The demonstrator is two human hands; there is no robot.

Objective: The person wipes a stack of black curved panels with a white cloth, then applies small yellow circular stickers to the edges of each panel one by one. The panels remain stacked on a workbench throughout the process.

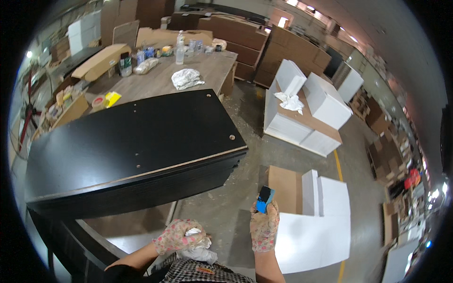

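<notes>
My left hand [177,237], in a pink-dotted work glove, is closed on a crumpled white rag [202,254] low in front of my body. My right hand [264,227], in a stained patterned glove, grips a small blue block with a black face [265,198], held upright; its exact kind does not show. To the left, just beyond my left hand, lies a stack of black panels [127,137]. Its top panel has several drilled holes and a bare, light brown front edge. Neither hand touches the stack.
Behind the stack stands a workbench [155,89] with a white cloth [187,79], a clear bottle [180,49], tape and jars. White panels [314,240] and brown cardboard [285,186] lie by my right hand. Farther off are stacked white boards [302,127] and large cartons [290,54].
</notes>
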